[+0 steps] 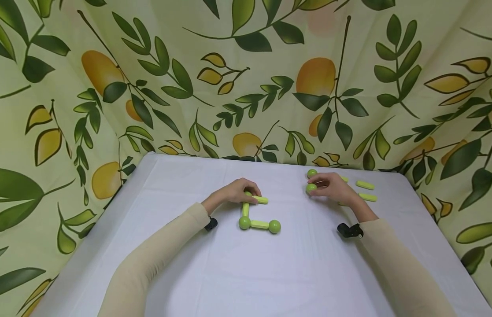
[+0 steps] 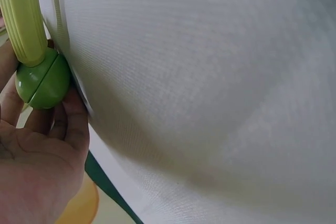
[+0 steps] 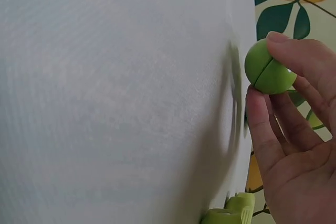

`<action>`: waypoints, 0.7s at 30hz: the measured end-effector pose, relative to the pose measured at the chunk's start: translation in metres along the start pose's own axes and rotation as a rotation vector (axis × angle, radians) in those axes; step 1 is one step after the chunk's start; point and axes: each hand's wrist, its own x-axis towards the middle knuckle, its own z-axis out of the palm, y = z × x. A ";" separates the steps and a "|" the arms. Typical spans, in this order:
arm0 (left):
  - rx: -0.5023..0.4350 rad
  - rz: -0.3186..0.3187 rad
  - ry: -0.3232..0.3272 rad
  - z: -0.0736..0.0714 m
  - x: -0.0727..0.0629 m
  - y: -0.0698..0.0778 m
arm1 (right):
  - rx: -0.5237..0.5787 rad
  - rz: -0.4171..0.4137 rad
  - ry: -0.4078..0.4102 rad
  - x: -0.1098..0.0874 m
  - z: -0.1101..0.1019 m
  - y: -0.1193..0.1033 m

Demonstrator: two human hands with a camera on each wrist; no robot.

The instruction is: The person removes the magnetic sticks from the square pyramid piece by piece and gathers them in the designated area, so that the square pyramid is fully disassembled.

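Observation:
In the head view, a C-shaped assembly of green balls and pale green rods lies on the white table. My left hand (image 1: pixel 235 190) grips its far corner ball (image 1: pixel 248 193), partly covered by the fingers. From that ball, one rod (image 1: pixel 262 200) points right and another rod (image 1: pixel 245 210) runs to the near corner ball (image 1: pixel 244 223). A further rod (image 1: pixel 259 225) links this to an end ball (image 1: pixel 274 226). My right hand (image 1: pixel 334 186) pinches a loose green ball (image 3: pixel 270 66) between thumb and fingers; the right wrist view shows a seam across it.
Another green ball (image 1: pixel 311 173) sits just beyond the right hand. Loose rods, including a far rod (image 1: pixel 365 185) and a nearer rod (image 1: pixel 367 197), lie right of that hand, some partly hidden by it. A leaf-and-fruit patterned curtain (image 1: pixel 246 88) hangs behind the white table (image 1: pixel 230 273).

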 end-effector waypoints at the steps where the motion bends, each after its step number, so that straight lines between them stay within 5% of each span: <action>1: -0.001 -0.002 0.000 0.000 0.000 0.000 | -0.001 0.004 0.002 0.000 0.000 0.000; 21: -0.002 -0.003 0.001 0.000 -0.001 0.001 | 0.045 0.020 0.023 0.007 0.009 -0.003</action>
